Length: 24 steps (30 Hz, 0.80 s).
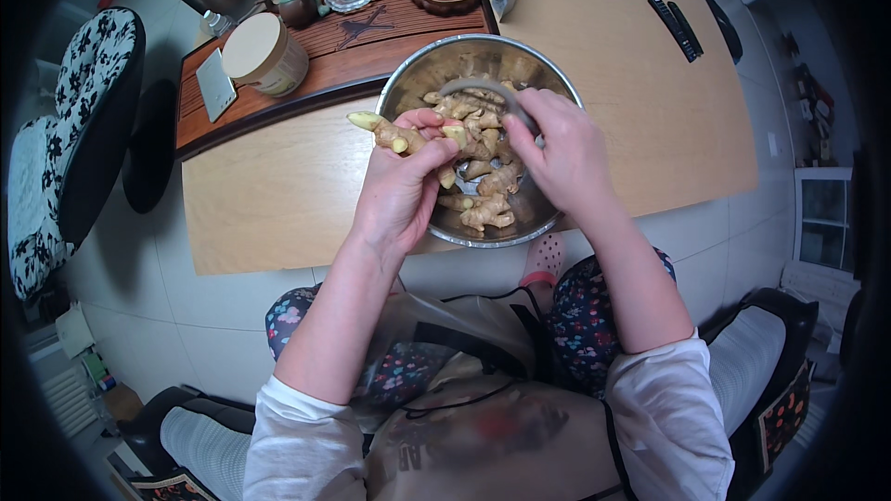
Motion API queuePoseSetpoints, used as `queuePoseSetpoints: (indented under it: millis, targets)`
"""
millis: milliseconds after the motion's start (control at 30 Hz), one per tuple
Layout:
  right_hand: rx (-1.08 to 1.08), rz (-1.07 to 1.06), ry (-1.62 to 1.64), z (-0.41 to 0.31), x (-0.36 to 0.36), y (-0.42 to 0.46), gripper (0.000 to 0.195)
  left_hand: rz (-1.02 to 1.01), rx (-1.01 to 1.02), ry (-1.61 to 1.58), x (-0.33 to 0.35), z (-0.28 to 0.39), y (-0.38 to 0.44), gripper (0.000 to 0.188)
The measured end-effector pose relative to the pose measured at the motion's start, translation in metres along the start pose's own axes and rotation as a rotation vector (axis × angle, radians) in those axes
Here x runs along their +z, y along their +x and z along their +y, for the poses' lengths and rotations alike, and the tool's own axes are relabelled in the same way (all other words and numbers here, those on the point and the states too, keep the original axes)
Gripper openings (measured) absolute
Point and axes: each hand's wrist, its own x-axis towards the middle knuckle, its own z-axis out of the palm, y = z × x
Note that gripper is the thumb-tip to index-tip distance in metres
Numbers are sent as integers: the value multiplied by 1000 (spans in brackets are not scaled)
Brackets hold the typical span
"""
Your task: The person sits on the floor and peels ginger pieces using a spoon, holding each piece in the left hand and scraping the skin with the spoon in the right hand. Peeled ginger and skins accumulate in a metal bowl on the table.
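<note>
My left hand (407,181) grips a piece of ginger root (411,141) with pale yellow-green tips, above the left side of a round stainless steel bowl (480,43). Several more knobbly ginger roots (489,212) lie inside the bowl. Over the bowl's right side is my right hand (560,146), its fingers closed on a grey curved object (480,87) that arcs over the ginger; it is blurred and its kind cannot be told. The two hands are apart.
The bowl stands at the near edge of a wooden table (271,223). Behind it, left, a slatted wooden tea tray (313,76) carries a lidded tub (268,59), a phone-like slab (216,85) and small tea items. Two remote controls (675,28) lie at the right.
</note>
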Motion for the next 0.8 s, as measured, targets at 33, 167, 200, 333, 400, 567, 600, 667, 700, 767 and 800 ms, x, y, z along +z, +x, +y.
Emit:
queuePoseSetpoints:
  millis: [33, 167, 200, 333, 400, 567, 600, 667, 700, 767, 800]
  targets:
    - [47, 5, 11, 1, -2, 1, 17, 3, -7, -16, -1, 0, 1, 36]
    - [183, -14, 125, -3, -9, 1, 18, -34, -64, -106, -1, 2, 4, 29]
    - [147, -8, 151, -3, -8, 0, 18, -51, -82, -136, -2, 3, 4, 28]
    - [-20, -25, 201, 0, -8, -1, 20, -71, -138, -178, -2, 4, 5, 27]
    - [-111, -45, 189, 0, -8, -1, 21, -61, -128, -166, -2, 5, 4, 29]
    - [-228, -25, 122, -1, -7, 0, 21, -65, -100, -180, -3, 2, 2, 30]
    - [-231, -25, 116, -1, -7, 0, 21, -67, -100, -181, -2, 2, 1, 30]
    - [-236, -23, 104, -1, -7, 0, 21, -67, -103, -182, -2, 3, 1, 30]
    - [-235, -25, 99, 0, -6, 0, 21, -65, -105, -181, -1, 3, 1, 30]
    - [-233, -29, 89, 0, -6, 0, 21, -70, -109, -175, -1, 3, 1, 29]
    - [-234, -28, 87, 0, -6, 0, 21, -77, -111, -171, -2, 4, 1, 29]
